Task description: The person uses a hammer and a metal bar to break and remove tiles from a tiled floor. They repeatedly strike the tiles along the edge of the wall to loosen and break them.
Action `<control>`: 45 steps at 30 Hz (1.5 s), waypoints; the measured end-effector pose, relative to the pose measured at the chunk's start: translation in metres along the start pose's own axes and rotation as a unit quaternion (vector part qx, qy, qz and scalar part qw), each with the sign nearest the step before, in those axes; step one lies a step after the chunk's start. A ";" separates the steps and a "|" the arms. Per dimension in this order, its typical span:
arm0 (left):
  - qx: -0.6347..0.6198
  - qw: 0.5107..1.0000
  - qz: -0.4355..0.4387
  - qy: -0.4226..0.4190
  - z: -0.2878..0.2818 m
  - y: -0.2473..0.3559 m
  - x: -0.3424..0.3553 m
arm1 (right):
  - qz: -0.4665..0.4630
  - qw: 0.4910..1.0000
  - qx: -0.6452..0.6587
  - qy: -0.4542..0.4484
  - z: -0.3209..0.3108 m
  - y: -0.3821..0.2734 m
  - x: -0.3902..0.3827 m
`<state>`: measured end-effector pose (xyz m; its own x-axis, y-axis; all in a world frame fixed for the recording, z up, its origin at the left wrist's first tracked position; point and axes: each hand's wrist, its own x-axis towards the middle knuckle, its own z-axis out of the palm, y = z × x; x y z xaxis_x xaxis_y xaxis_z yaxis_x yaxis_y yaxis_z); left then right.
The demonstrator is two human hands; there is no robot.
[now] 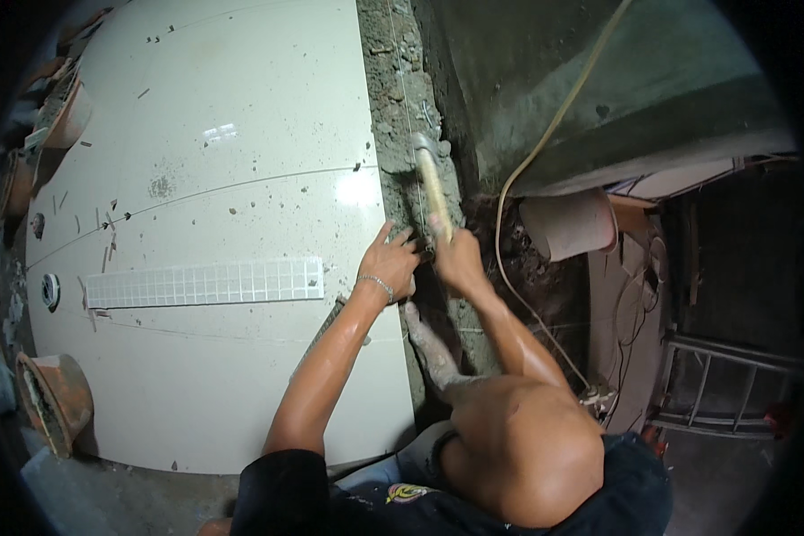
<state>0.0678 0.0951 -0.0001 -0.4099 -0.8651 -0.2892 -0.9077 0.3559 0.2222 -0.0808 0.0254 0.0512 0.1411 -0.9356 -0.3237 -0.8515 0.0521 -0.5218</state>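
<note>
Head view shows me the mallet (pixel 431 183) over the rough mortar strip (pixel 388 107), at the right border of the pale tiles (pixel 241 80). Its long axis runs from near to far, leaning a little to the left; the head points far, and the near end of the handle is inside the right hand (pixel 456 263). Those fingers are closed around it. The left hand (pixel 388 268) is at the tile edge, just beside; its fingers reach forward, but whether they grip something I cannot tell. I judge the work only partly done: on the left the tiles lie in place, while the strip is uneven and without tile. Farther left, a white gridded panel (pixel 205 282) lies on the tiles; to the right, a tilted bucket (pixel 563 225) is near a yellowish hose (pixel 558 116).
</note>
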 end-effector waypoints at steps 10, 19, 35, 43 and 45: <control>-0.050 0.991 0.007 0.122 0.007 -0.004 0.000 | 0.058 0.991 -0.107 0.065 -0.022 0.008 0.009; -0.394 0.905 -0.016 0.159 0.024 -0.007 0.005 | -0.408 0.910 -0.047 0.051 -0.013 0.001 -0.027; -0.061 0.990 0.017 0.123 0.008 -0.002 0.000 | -0.028 0.997 0.008 0.074 -0.022 0.009 -0.001; -0.063 0.994 -0.009 0.090 0.000 -0.001 0.002 | -0.197 0.955 0.220 -0.030 -0.016 0.000 -0.016; -0.096 0.992 -0.003 0.088 0.002 -0.002 0.002 | -0.256 0.959 0.111 0.045 -0.016 0.015 -0.020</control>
<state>0.0686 0.0935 -0.0034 -0.3668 -0.9213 -0.1290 -0.8698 0.2904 0.3988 -0.1045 0.0391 0.0622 0.4589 -0.8846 0.0835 -0.5534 -0.3581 -0.7520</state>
